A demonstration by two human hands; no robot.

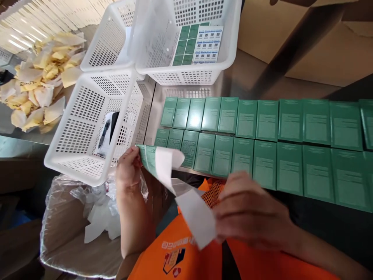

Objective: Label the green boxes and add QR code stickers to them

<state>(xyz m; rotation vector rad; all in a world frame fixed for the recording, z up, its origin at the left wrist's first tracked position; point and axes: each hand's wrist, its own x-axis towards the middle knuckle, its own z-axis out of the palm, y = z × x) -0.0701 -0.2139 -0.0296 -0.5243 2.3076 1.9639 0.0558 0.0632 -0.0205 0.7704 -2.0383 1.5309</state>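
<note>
Three white baskets [87,128]; two hands [128,167]; green boxes [264,155] uncountable

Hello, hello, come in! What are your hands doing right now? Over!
Left hand pinches the green, white-backed folded carton flat. Right hand grips its white flap. Two rows of green boxes ahead; white plastic mesh basket to the left.

A grey metal counter [247,77] fills the middle and reflects soft light. At one o'clock stands a large brown cardboard wall [320,50]. At eight o'clock, below the counter's edge, sits a cardboard box lined with clear plastic [67,217].
</note>
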